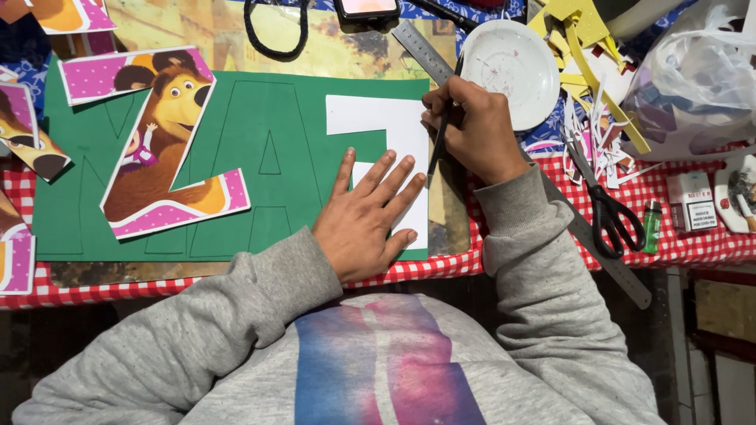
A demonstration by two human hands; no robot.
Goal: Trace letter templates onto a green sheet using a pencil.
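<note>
Red-checked tablecloth [677,244] on table

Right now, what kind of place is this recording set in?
Most likely a home craft table. A checked red tablecloth covers it, with scissors, a metal ruler and paper scraps lying about, while the left hand pins a white template on a green sheet.

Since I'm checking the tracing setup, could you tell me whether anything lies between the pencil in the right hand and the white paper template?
Nothing visible does. The right hand holds the pencil with its tip at the right edge of the white template, while the left hand presses flat on the template's lower part, off to the side of the pencil.
</note>
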